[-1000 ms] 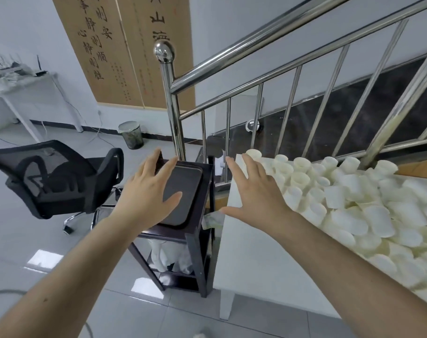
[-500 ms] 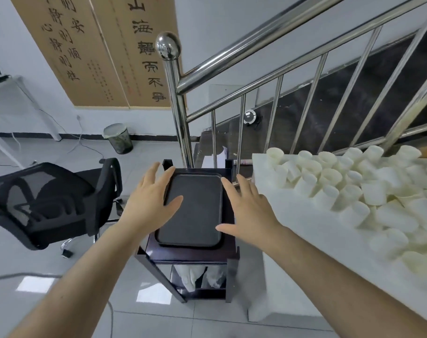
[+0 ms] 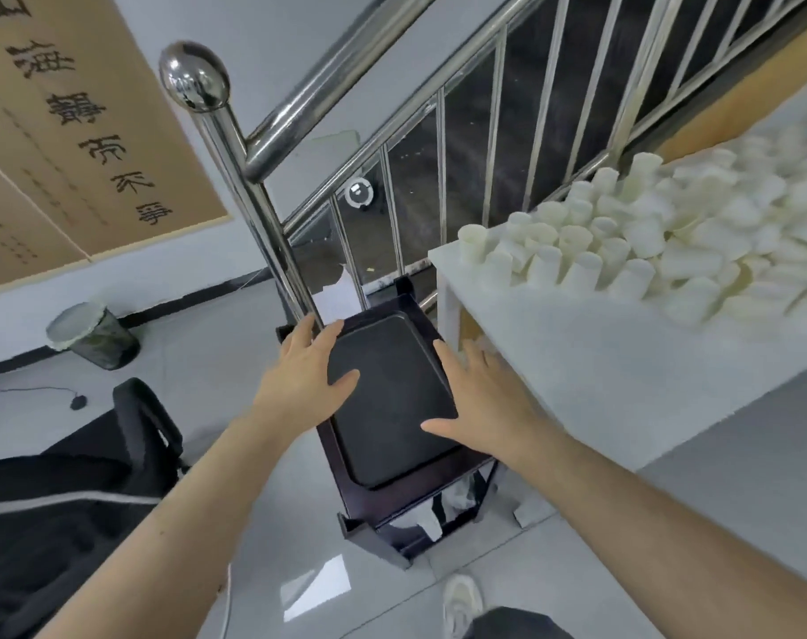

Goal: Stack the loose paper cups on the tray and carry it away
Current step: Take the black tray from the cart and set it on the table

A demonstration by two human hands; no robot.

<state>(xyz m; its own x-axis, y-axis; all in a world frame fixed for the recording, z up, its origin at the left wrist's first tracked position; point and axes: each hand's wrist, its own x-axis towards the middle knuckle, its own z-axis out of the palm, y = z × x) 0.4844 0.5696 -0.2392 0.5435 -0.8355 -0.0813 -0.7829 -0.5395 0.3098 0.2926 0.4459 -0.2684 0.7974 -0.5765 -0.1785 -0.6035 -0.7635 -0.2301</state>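
Observation:
A dark grey tray (image 3: 388,398) lies flat on top of a small dark wooden stand (image 3: 392,505). My left hand (image 3: 305,375) hovers at the tray's left edge with fingers spread, thumb over the tray. At the tray's right edge my right hand (image 3: 480,403) is spread the same way. Neither hand grips anything. Several loose white paper cups (image 3: 646,251) lie in a heap on the white table (image 3: 577,362) to the right, some upright, some on their sides.
A steel stair railing (image 3: 254,209) with a ball-topped post rises just behind the stand. A black office chair (image 3: 69,491) is at the lower left and a waste bin (image 3: 92,334) by the wall. My shoe (image 3: 461,601) is on the tiled floor.
The view has tilted and come closer to the stand. Both hands have dropped nearer the tray's side edges and stay spread.

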